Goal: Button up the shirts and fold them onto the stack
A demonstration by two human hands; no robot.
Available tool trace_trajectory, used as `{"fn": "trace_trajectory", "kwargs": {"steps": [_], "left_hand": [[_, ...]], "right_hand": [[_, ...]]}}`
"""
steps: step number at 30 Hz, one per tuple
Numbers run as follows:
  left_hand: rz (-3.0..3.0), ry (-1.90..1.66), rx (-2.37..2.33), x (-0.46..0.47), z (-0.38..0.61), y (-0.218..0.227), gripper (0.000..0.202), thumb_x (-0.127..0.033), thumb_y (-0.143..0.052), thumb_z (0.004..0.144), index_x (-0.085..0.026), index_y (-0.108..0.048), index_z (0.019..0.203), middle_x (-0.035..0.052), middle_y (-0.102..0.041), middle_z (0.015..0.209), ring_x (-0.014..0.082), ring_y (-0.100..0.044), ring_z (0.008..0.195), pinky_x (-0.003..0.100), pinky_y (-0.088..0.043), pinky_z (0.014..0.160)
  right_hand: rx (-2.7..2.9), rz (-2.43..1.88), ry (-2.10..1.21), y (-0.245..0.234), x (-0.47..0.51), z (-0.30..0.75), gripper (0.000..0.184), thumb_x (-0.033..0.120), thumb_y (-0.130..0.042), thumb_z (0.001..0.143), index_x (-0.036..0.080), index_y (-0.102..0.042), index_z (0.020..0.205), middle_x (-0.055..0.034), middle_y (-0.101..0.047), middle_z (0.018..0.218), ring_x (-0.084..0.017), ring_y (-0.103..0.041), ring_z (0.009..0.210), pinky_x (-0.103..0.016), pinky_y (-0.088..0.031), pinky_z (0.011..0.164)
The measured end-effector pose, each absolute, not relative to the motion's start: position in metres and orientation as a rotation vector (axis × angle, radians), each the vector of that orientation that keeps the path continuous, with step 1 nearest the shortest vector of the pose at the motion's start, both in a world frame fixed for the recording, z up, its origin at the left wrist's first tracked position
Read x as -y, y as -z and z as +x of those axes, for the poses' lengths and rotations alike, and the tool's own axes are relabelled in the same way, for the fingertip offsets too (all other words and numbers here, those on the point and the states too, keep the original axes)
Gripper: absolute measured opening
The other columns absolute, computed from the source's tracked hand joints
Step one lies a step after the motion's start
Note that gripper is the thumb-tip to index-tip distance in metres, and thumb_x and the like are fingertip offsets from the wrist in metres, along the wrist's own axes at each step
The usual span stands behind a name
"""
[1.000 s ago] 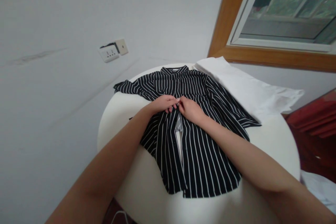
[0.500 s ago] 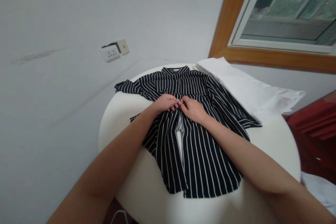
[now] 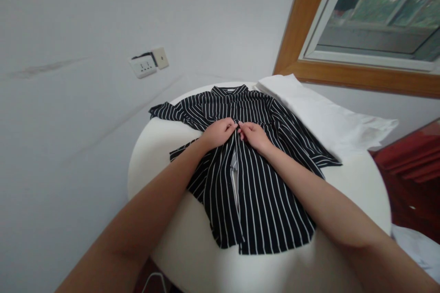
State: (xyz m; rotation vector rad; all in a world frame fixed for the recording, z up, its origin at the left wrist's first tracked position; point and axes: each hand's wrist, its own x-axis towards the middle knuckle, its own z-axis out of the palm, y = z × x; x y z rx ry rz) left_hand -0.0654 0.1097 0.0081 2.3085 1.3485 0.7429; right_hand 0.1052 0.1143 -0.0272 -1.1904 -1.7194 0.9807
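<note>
A black shirt with white stripes (image 3: 271, 197) lies front up on a round white table (image 3: 154, 146), its collar toward the wall. Below mid-chest its front edges part, showing a narrow gap. My left hand (image 3: 219, 132) pinches the front edge of the shirt near the middle. Close beside it, my right hand (image 3: 253, 136) has thumb and fingers closed on the opposite edge. The fingertips of both hands nearly meet at the placket. Whatever button may be between them is hidden by the fingers.
Folded white cloth (image 3: 319, 114) lies at the table's right, overlapping its edge beside the shirt's sleeve. A wall socket (image 3: 143, 66) is at the back left. The wood-framed window (image 3: 309, 72) stands back right. Red fabric (image 3: 412, 151) and more white cloth (image 3: 417, 247) are beyond the table.
Both hands have shifted slightly up toward the collar. The left hand has turned, its fingers now curled in more tightly at the placket. The shirt remains in place.
</note>
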Motion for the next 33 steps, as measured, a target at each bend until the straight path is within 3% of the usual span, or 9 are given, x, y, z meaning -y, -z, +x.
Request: {"fn": "trace_trajectory", "kwargs": {"steps": [4,7,10,13,17,23,29,33], "left_hand": [[2.411,-0.754,-1.348,-0.118,-0.077,-0.005,0.025,-0.03,-0.044,0.091,-0.016,-0.065,0.092,0.0072,-0.066,0.093,0.0191,-0.059,0.088,0.032,-0.044,0.088],[2.45,-0.627,-1.269,-0.124,-0.086,-0.004,0.031,-0.033,-0.043,0.091,-0.016,-0.069,0.095,0.0083,-0.07,0.096,0.0203,-0.061,0.091,0.035,-0.04,0.095],[2.488,-0.539,-1.217,-0.123,-0.091,-0.006,0.036,-0.042,-0.048,0.089,-0.017,-0.069,0.104,0.0098,-0.07,0.11,0.0238,-0.059,0.106,0.039,-0.032,0.105],[2.479,-0.45,-1.236,-0.115,-0.091,-0.009,0.052,-0.057,-0.057,0.081,-0.018,-0.064,0.115,0.0116,-0.064,0.123,0.0283,-0.052,0.117,0.038,-0.031,0.105],[2.524,-0.404,-1.378,-0.108,-0.09,-0.013,0.057,-0.062,-0.06,0.076,-0.017,-0.062,0.111,0.0124,-0.064,0.109,0.0297,-0.054,0.105,0.039,-0.038,0.094],[2.719,-0.398,-1.368,-0.114,-0.091,-0.016,0.022,-0.041,-0.063,0.081,-0.02,-0.066,0.077,0.0062,-0.058,0.088,0.0241,-0.051,0.093,0.038,-0.038,0.091],[2.584,-0.807,-1.656,-0.116,-0.088,-0.013,0.011,-0.028,-0.057,0.086,-0.018,-0.059,0.081,0.0058,-0.055,0.084,0.0229,-0.051,0.087,0.037,-0.04,0.084],[2.65,-0.791,-1.5,-0.113,-0.085,-0.017,0.007,-0.02,-0.06,0.082,-0.019,-0.057,0.088,0.0039,-0.056,0.083,0.0211,-0.052,0.085,0.034,-0.041,0.081]], "right_hand": [[1.751,-1.2,-0.879,0.024,-0.117,0.114,0.025,0.03,-0.045,0.096,0.018,-0.066,0.097,-0.0033,-0.072,0.084,-0.015,-0.067,0.081,-0.031,-0.05,0.081],[1.964,-1.231,-0.701,0.013,-0.113,0.123,0.02,0.022,-0.052,0.091,0.019,-0.068,0.104,-0.0069,-0.072,0.105,-0.019,-0.065,0.102,-0.038,-0.045,0.097],[2.146,-1.273,-0.634,0.004,-0.106,0.126,0.031,0.025,-0.059,0.087,0.017,-0.064,0.117,-0.0121,-0.067,0.119,-0.023,-0.062,0.111,-0.042,-0.043,0.102],[2.262,-1.232,-0.58,0.008,-0.103,0.127,0.053,0.025,-0.06,0.086,0.013,-0.05,0.136,-0.0171,-0.057,0.134,-0.026,-0.054,0.124,-0.045,-0.039,0.108],[2.386,-1.153,-0.475,0.023,-0.109,0.131,0.061,0.017,-0.051,0.087,0.014,-0.036,0.147,-0.0169,-0.042,0.149,-0.027,-0.04,0.137,-0.053,-0.027,0.115],[2.313,-0.991,-0.507,0.029,-0.122,0.146,0.069,0.017,-0.05,0.088,0.02,-0.026,0.152,-0.0131,-0.045,0.147,-0.023,-0.044,0.135,-0.048,-0.031,0.115],[2.156,-1.032,-0.453,0.029,-0.127,0.15,0.061,0.017,-0.054,0.086,0.022,-0.039,0.145,-0.0108,-0.058,0.132,-0.022,-0.053,0.125,-0.046,-0.036,0.111],[2.165,-1.037,-0.321,0.012,-0.123,0.148,0.044,0.016,-0.057,0.084,0.019,-0.056,0.128,-0.0108,-0.063,0.117,-0.023,-0.057,0.114,-0.044,-0.041,0.104]]}}
